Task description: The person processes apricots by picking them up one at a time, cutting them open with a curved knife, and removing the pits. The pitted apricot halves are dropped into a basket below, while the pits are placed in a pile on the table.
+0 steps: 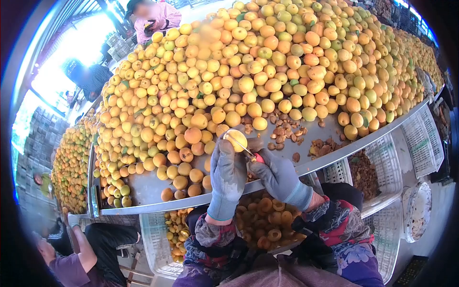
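Note:
My left hand (pixel 225 174), in a grey work glove, grips a yellow apricot (pixel 236 140) above the near edge of the metal table. My gloved right hand (pixel 281 178) is closed on a small cutting tool (pixel 258 158) with a red handle. Its thin, curved metal end lies against the apricot, and the exact shape of the blade is hard to make out. Just beyond both hands rises a large heap of whole apricots (pixel 201 95). Loose apricot pits (pixel 287 130) lie on the tabletop to the right of the fruit.
Below the table edge (pixel 334 155), a crate of apricot halves (pixel 270 222) stands between my knees. A white crate (pixel 382 172) to the right holds brown pits. Another person (pixel 158 19) stands across the heap, and a seated person (pixel 76 253) is at lower left.

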`<state>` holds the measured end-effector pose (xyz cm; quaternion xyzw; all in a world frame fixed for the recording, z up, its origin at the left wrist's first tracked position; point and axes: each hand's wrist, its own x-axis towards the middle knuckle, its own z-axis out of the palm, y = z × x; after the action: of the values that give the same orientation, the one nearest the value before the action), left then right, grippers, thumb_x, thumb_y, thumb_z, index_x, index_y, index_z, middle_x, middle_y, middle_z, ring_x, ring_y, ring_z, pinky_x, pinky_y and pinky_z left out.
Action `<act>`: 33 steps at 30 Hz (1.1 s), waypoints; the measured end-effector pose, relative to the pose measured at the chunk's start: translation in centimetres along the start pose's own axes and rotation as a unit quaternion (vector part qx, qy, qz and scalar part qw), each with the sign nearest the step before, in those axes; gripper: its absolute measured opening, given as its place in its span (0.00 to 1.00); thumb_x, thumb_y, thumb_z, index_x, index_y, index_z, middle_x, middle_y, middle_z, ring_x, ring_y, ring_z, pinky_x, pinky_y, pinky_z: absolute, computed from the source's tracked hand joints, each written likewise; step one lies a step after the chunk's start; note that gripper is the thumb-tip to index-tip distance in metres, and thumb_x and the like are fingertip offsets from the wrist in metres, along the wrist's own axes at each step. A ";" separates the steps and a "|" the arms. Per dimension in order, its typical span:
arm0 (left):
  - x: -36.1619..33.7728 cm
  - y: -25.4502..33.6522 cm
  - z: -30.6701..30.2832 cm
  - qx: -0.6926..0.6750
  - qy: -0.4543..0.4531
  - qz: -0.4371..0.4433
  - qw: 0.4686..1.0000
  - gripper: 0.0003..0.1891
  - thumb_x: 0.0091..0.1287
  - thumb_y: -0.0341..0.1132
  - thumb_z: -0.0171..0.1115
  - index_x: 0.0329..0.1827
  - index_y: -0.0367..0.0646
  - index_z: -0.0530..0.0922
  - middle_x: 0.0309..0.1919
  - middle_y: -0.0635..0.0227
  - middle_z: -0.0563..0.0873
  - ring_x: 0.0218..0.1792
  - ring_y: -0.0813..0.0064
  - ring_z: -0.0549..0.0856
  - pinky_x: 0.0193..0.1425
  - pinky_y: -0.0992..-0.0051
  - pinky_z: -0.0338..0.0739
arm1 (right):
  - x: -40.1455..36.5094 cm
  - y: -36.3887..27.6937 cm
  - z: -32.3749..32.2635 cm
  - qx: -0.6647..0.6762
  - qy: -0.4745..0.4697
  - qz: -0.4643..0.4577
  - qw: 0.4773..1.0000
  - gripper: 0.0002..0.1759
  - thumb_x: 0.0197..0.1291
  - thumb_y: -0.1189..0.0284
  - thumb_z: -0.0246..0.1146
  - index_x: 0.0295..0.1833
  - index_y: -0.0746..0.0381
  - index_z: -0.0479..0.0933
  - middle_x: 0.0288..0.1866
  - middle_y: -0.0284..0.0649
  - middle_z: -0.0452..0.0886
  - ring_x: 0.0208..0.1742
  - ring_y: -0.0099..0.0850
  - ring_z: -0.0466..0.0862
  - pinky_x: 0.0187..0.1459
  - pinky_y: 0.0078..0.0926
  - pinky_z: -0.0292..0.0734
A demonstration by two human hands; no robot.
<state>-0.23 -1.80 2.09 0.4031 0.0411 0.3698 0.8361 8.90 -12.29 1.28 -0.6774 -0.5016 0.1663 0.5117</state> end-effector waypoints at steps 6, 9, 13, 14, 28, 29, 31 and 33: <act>0.2 0.5 -0.5 0.067 0.038 0.022 0.997 0.23 0.71 0.43 0.55 0.60 0.32 0.69 0.50 0.61 0.80 0.51 0.70 0.80 0.59 0.67 0.74 | 0.1 -0.2 0.0 0.021 0.006 -0.002 1.000 0.21 0.65 0.55 0.57 0.53 0.61 0.72 0.23 0.48 0.78 0.27 0.49 0.81 0.25 0.40 0.73; 0.5 0.7 -0.5 0.040 0.032 0.042 0.998 0.23 0.70 0.42 0.56 0.60 0.32 0.70 0.49 0.63 0.80 0.51 0.71 0.79 0.58 0.68 0.74 | 0.2 0.2 0.5 -0.028 0.020 -0.022 0.999 0.20 0.65 0.55 0.58 0.50 0.61 0.73 0.23 0.48 0.78 0.26 0.49 0.81 0.24 0.41 0.72; 0.7 1.2 -0.6 -0.070 0.073 0.007 0.995 0.19 0.70 0.36 0.56 0.60 0.36 0.69 0.46 0.66 0.80 0.37 0.76 0.82 0.37 0.79 0.78 | 0.1 0.2 0.7 -0.089 0.033 -0.040 0.995 0.19 0.64 0.56 0.58 0.48 0.61 0.73 0.21 0.48 0.77 0.25 0.49 0.80 0.24 0.41 0.71; 0.7 1.1 -0.8 -0.089 0.085 -0.012 0.992 0.19 0.70 0.36 0.56 0.60 0.36 0.70 0.45 0.65 0.80 0.36 0.75 0.82 0.36 0.78 0.78 | 0.0 0.2 0.7 -0.093 0.029 -0.034 0.995 0.19 0.64 0.55 0.58 0.47 0.61 0.73 0.21 0.47 0.77 0.25 0.49 0.80 0.23 0.42 0.71; 1.1 1.4 -0.8 -0.002 0.130 -0.020 0.991 0.22 0.71 0.49 0.53 0.52 0.37 0.74 0.38 0.66 0.81 0.35 0.74 0.81 0.41 0.73 0.77 | 0.1 0.6 0.5 -0.125 0.029 -0.040 0.991 0.18 0.63 0.56 0.59 0.45 0.61 0.73 0.20 0.47 0.76 0.23 0.48 0.80 0.22 0.41 0.71; 1.1 1.5 -1.0 0.022 0.112 -0.030 0.993 0.26 0.70 0.54 0.52 0.52 0.36 0.74 0.39 0.66 0.82 0.38 0.74 0.81 0.46 0.71 0.76 | 0.1 0.6 0.5 -0.137 0.027 -0.040 0.989 0.18 0.63 0.56 0.59 0.44 0.61 0.73 0.20 0.46 0.76 0.23 0.47 0.80 0.22 0.41 0.71; 1.1 1.6 -1.0 0.029 0.109 -0.032 0.993 0.25 0.70 0.54 0.51 0.51 0.37 0.75 0.39 0.67 0.82 0.37 0.74 0.81 0.44 0.72 0.77 | 0.0 0.7 0.4 -0.150 0.024 -0.041 0.988 0.18 0.63 0.56 0.59 0.44 0.61 0.73 0.19 0.46 0.76 0.22 0.47 0.80 0.22 0.41 0.71; 1.3 1.6 -1.1 0.037 0.107 -0.034 0.993 0.25 0.71 0.54 0.50 0.50 0.37 0.75 0.38 0.67 0.82 0.35 0.75 0.81 0.41 0.72 0.77 | 0.1 0.7 0.4 -0.159 0.021 -0.030 0.987 0.18 0.63 0.56 0.59 0.43 0.61 0.73 0.19 0.45 0.76 0.22 0.46 0.80 0.21 0.41 0.71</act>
<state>-0.55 0.38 2.78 0.3900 0.1582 0.3803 0.8236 9.04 -12.04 0.51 -0.7383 -0.5310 0.0545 0.4123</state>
